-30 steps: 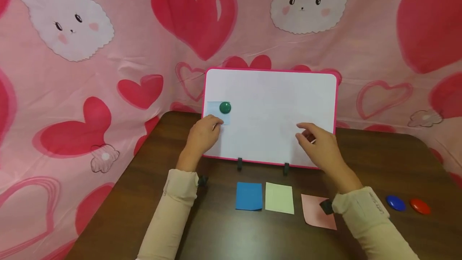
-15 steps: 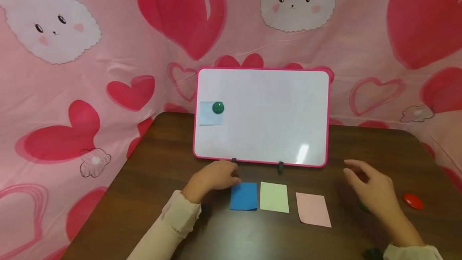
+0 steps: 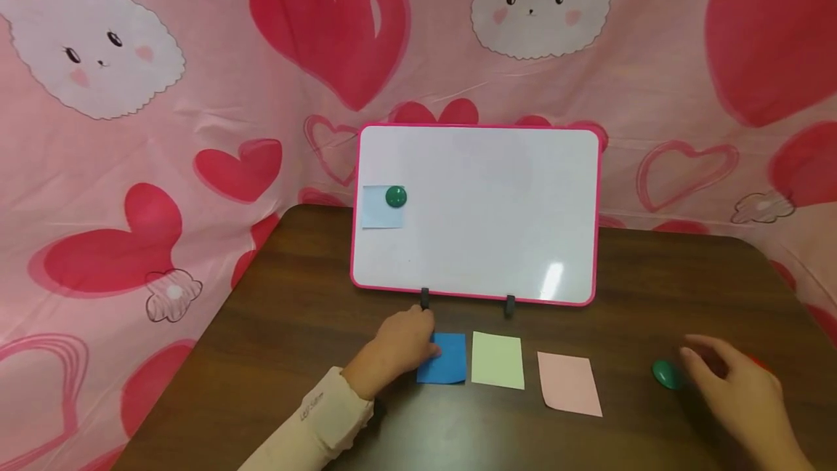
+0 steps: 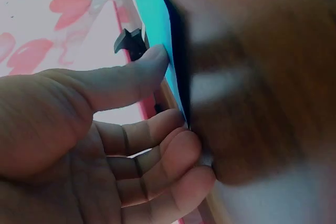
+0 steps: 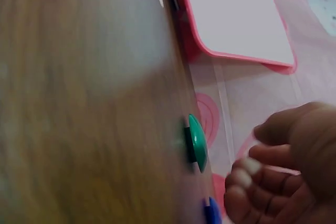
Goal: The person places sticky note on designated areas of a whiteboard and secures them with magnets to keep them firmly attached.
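My left hand (image 3: 423, 341) lies on the table in front of the whiteboard (image 3: 484, 238). In the left wrist view its thumb (image 4: 149, 64) and fingertips (image 4: 184, 148) pinch the left edge of the blue note (image 4: 155, 17), which lies leftmost of three notes in the head view (image 3: 450, 359). My right hand (image 3: 709, 362) hovers at the right with fingers loosely curled and holds nothing. It is just right of a loose green magnet (image 3: 665, 374) and not touching it (image 5: 197, 142). A blue magnet (image 5: 211, 211) shows below that one.
A pale yellow note (image 3: 497, 360) and a pink note (image 3: 569, 382) lie right of the blue one. On the board, a green magnet (image 3: 395, 197) pins a light blue note (image 3: 379, 215). Pink heart cloth (image 3: 196, 129) walls the brown table (image 3: 294, 311).
Both hands dropped from the whiteboard to the table. The left one went to the blue note's edge. The right one moved right, uncovering a loose green magnet.
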A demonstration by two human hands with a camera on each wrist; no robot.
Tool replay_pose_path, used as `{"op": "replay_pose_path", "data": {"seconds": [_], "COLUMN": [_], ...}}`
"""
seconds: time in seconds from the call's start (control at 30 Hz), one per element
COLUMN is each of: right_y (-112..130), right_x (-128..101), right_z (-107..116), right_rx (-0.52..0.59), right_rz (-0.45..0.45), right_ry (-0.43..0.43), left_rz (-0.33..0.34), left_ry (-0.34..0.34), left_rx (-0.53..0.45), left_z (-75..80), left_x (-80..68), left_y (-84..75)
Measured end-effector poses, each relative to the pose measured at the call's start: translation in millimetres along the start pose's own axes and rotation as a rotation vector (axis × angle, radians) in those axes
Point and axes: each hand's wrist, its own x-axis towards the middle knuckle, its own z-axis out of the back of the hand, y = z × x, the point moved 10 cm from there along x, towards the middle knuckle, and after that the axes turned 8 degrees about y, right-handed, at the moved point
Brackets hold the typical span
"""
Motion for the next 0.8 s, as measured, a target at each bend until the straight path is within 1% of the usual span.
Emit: {"op": "replay_pose_path", "data": {"seconds": [0.07,0.1,0.2,0.3,0.37,0.5,0.57,0.67,0.8], "right_y": [-3,-6,-14,-20,-21,-20,-18,-18,-16], "right_x": [1,1,3,3,4,3,3,3,2], "right_z": [-4,-7,-20,-33,-39,-44,-46,-46,-45], "right_rx": [-0.039,-0.063,-0.109,-0.14,-0.139,-0.131,-0.129,-0.131,-0.134], "right_rz": [0.002,-0.008,-0.045,-0.082,-0.088,-0.083,-0.076,-0.076,-0.055], "right_ry": [0.034,0.066,0.212,0.355,0.409,0.426,0.43,0.437,0.426], "left_rz": [-0.01,-0.015,-0.03,-0.036,-0.034,-0.026,-0.026,-0.034,-0.062], "left_ry": [-0.016,-0.027,-0.067,-0.09,-0.087,-0.058,-0.057,-0.066,-0.1], "left_rx": [-0.001,0.001,0.012,0.032,0.039,0.032,0.022,0.017,0.038], "left_z": [-0.5,-0.3,1.6,3.0,2.6,0.9,1.6,3.4,5.9], "left_x": [-0.1,-0.3,-0.4,0.0,0.7,1.8,1.8,1.9,1.0], "left_y": [-1.4,-2.3,-4.3,-5.2,-4.9,-2.9,-1.5,0.0,-0.8]}}
